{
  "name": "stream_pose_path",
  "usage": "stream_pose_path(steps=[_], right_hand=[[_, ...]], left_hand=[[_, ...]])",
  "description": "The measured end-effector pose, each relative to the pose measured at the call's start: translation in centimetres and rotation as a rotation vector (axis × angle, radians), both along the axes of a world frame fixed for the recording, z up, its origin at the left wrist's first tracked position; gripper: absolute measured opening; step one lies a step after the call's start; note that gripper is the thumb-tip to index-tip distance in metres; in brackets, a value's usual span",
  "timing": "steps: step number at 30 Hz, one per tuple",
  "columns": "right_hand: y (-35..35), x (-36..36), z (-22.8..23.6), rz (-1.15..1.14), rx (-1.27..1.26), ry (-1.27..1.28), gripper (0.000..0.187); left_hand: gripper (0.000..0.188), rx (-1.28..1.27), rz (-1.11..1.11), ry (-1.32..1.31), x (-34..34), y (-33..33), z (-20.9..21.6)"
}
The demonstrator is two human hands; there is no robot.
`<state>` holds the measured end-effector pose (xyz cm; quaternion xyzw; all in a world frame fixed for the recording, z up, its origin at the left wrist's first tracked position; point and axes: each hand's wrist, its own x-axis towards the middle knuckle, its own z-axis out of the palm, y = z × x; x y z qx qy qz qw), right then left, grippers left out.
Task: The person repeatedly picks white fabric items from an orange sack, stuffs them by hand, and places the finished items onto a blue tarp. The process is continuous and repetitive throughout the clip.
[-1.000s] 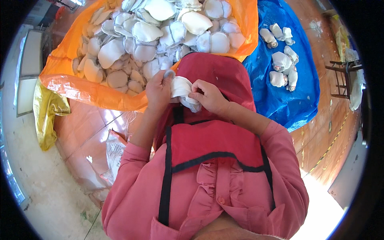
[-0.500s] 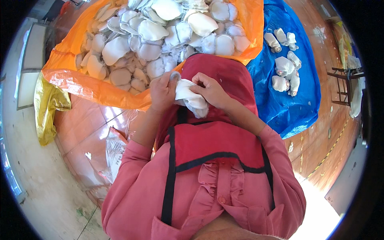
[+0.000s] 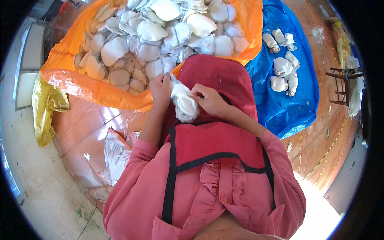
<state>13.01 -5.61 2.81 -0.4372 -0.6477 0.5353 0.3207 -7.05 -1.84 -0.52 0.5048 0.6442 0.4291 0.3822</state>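
Nearest the camera: pink ruffled shirt [image 3: 224, 196] w/ a red apron [image 3: 216, 140] edged in black, both forearms coming up from the lower edge to meet over the lap. Left hand [image 3: 161, 90] is closed round the left side of a white padded fabric piece [image 3: 185, 105], fingers curled over its top edge; right hand [image 3: 208, 99] pinches the same piece from the right, thumb & fingertips pressed into the cloth — so the piece sits between both hands, held just above the apron, partly bunched up. To the left on the tiled floor [image 3: 86, 132], a crumpled clear plastic bag [image 3: 116, 152] lies beside the person's left arm, and a yellow bag [image 3: 46, 108] further left. Beyond the hands, an orange plastic sheet [image 3: 86, 86] holds a big heap of white rounded pads [image 3: 160, 32], piled loosely, touching one another. To the right of it a blue tarp [image 3: 288, 104] w/ a small cluster of rolled white pieces [image 3: 284, 64] — well apart from the main heap. Far right, a dark metal rack [image 3: 344, 86] at the rim, blurred
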Motion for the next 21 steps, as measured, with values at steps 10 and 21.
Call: stream_pose_path(steps=[10,21], right_hand=[[-0.9,0.9,-1.1,-0.176,-0.173,0.059,0.020],[-1.7,0.9,-2.0,0.036,-0.223,0.148,0.022]], left_hand=[[0.034,0.065,-0.312,-0.019,-0.5,-0.8,4.7],[0.041,-0.748,-1.089,-0.066,-1.7,1.3,8.2]])
